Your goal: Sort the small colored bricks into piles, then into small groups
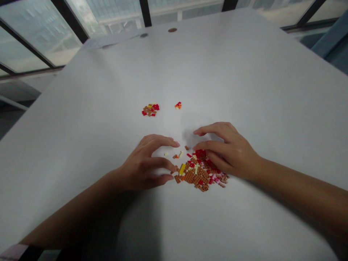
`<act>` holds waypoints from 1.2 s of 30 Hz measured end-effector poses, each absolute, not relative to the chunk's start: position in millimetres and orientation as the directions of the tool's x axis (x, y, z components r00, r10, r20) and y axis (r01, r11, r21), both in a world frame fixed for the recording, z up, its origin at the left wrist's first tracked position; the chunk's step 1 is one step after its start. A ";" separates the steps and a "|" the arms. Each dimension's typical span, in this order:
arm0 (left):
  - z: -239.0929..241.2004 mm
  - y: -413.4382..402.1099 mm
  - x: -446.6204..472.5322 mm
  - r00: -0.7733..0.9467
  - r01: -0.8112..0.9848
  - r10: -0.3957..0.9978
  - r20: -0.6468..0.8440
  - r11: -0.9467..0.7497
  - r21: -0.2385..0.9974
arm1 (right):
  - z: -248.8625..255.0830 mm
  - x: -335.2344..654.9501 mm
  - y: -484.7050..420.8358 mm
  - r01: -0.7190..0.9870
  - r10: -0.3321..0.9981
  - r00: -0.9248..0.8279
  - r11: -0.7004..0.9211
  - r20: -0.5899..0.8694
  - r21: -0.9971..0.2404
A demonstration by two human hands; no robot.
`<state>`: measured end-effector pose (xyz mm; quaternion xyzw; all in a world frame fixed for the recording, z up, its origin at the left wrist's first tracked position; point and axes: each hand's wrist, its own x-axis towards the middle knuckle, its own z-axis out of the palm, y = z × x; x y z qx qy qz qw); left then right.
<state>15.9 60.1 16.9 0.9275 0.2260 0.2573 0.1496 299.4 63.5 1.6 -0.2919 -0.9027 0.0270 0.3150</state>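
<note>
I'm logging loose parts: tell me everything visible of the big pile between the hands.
The big pile is a low, loose heap of small pieces, like plastic building bricks: mostly brown, with red, cream and pink ones and a yellow piece near its left edge. It lies on the white table. The right hand overlaps its upper right, the left hand is beside it; contact is unclear.

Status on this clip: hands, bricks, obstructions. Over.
Left hand open, at left edge of brick pile. Right hand open, over pile's right side; contact unclear. Left small cluster and right small cluster beyond, out of the way.
</note>
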 end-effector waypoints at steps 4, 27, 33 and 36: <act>14.8 61.5 13.9 0.775 0.342 0.492 0.396 -0.854 0.392 | 1.3 299.6 63.9 0.506 0.548 -0.632 0.827 0.548 -0.243; 21.4 167.6 53.3 0.576 0.725 0.679 0.456 -0.681 0.099 | 0.6 294.9 65.1 0.533 0.584 -0.558 0.797 0.589 -0.285; 9.0 182.1 69.7 0.495 0.784 0.719 0.487 -0.611 0.105 | 1.5 294.2 66.0 0.504 0.571 -0.558 0.810 0.603 -0.301; 6.7 180.0 69.0 0.505 0.782 0.723 0.471 -0.615 0.105 | 0.5 294.4 66.5 0.495 0.565 -0.563 0.815 0.604 -0.301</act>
